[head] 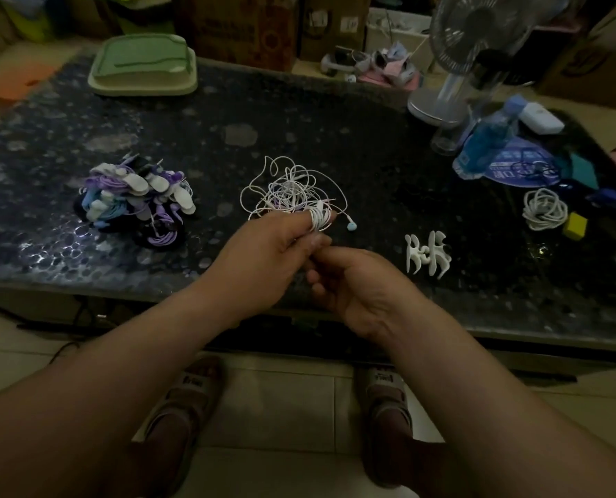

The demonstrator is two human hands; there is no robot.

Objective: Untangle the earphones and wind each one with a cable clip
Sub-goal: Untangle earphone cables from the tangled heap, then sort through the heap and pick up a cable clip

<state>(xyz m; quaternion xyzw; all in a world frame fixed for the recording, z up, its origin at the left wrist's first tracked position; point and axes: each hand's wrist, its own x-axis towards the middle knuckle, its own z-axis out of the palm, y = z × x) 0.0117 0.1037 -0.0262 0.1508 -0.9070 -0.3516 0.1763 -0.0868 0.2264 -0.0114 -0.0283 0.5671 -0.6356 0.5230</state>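
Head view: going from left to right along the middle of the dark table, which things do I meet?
pile of wound earphones → tangled white earphones → white cable clips → coiled white cable → yellow block

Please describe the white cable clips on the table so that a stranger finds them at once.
Start at the dark speckled table and go to its near edge, just right of the right hand. There lie the white cable clips: small pronged shapes, unlike the round white cord coil farther right.
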